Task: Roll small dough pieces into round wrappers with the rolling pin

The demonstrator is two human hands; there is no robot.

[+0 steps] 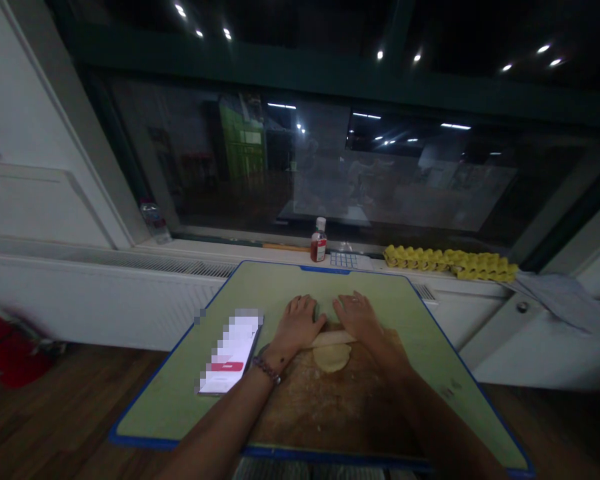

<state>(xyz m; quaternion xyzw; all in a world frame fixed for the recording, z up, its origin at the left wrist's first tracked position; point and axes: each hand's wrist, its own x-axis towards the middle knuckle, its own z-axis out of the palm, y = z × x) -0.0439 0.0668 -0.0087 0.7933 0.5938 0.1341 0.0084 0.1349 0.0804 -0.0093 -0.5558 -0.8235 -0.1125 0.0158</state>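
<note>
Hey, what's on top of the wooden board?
On the wooden board, there's a flattened piece of dough with a rolling pin at its far edge. Anything else under your left hand, right hand or forearms is covered, so I can't see it.

The forearms (211, 425) are bare; a reddish beaded bracelet (267, 371) circles the left wrist (276, 352) near a small spot (282, 360), and the right hand (359, 317) perhaps wears a ring (355, 300).

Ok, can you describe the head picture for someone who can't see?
The left hand and right hand rest on a rolling pin at the far edge of flattened dough on a wooden board. A lit phone lies left on the green, blue-edged tabletop.
</note>
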